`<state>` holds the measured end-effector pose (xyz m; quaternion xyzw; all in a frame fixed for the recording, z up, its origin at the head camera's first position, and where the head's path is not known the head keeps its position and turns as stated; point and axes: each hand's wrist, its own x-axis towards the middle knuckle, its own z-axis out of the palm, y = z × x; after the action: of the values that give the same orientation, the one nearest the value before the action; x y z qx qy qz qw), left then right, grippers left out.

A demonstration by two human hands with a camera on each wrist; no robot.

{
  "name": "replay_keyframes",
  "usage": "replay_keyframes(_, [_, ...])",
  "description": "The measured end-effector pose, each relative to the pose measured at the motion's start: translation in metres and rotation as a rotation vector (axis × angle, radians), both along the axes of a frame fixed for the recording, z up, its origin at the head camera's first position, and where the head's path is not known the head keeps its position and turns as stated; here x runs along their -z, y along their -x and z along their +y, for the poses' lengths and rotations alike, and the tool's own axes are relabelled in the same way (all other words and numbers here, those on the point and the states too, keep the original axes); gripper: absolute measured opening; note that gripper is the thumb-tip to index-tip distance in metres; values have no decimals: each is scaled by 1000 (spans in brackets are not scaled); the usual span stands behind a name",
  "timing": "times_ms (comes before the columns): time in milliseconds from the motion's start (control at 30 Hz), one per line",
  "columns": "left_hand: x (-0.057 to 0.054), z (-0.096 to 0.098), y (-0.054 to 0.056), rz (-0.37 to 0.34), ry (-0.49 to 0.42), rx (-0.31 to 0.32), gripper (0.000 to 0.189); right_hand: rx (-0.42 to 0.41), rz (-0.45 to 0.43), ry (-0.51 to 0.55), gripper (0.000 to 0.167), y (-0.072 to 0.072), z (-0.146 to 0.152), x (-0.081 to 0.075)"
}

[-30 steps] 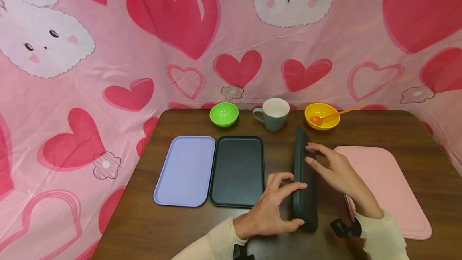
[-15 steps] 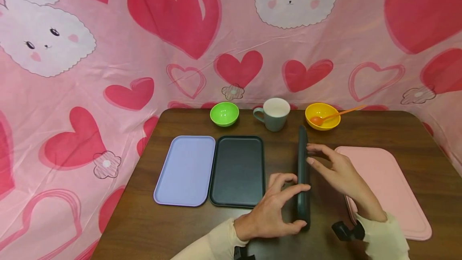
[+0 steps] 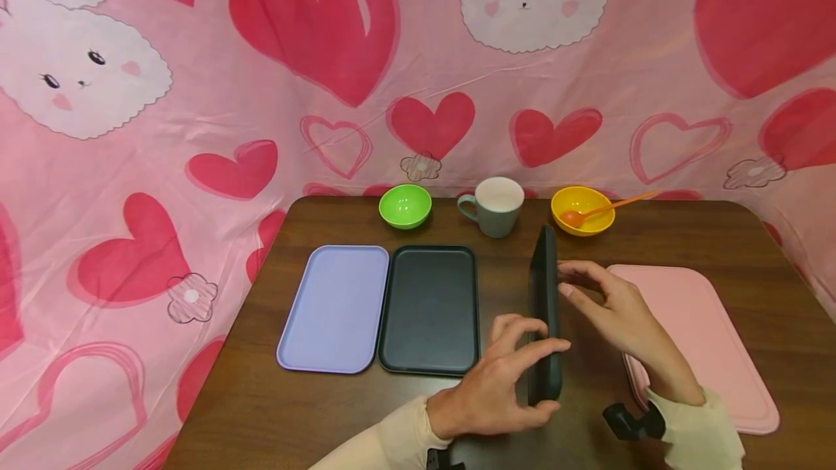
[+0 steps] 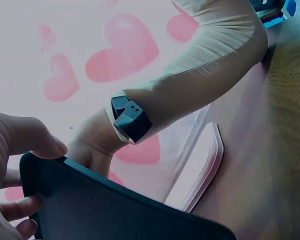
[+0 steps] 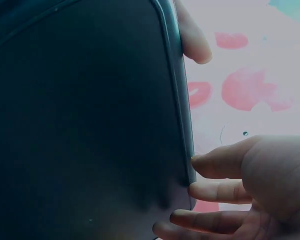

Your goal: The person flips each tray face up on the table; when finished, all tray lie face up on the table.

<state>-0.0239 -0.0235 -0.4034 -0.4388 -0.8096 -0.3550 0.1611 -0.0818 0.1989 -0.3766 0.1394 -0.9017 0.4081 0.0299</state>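
Note:
A dark tray (image 3: 552,310) stands on its long edge right of the table's middle, with its left face partly showing. My left hand (image 3: 499,379) grips its near end, forefinger along the top and thumb low at the near corner. In the left wrist view, that left hand (image 4: 15,150) holds a corner of the tray (image 4: 115,200). My right hand (image 3: 617,318) is at the far right side, its fingertips close against the tray's right face; the contact is partly hidden. One broad face of the tray (image 5: 90,115) fills much of the right wrist view.
A second dark tray (image 3: 429,310) and a lilac tray (image 3: 336,310) lie flat at left. A pink board (image 3: 699,339) lies under the right forearm's side. Behind stand a green bowl (image 3: 405,207), a mug (image 3: 498,207) and a yellow bowl (image 3: 593,227) with an orange spoon (image 3: 620,202).
The held tray has tipped over from showing its right face, through upright, to showing its left face. Both hands moved slightly to the right. The other items stayed put.

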Motion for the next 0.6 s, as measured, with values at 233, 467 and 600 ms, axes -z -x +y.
replay_keyframes(233, [1, 2, 0, 7, 1, 7, 67, -10, 16, 43, 33, 0, 0, 0])
replay_keyframes(467, [3, 4, 3, 29, 27, 12, 64, -17, 21, 40, 33, -3, -1, -2])
replay_keyframes(600, [4, 6, 5, 42, 38, 17, 64, -19, 33, 29, 33, -4, -2, -3])
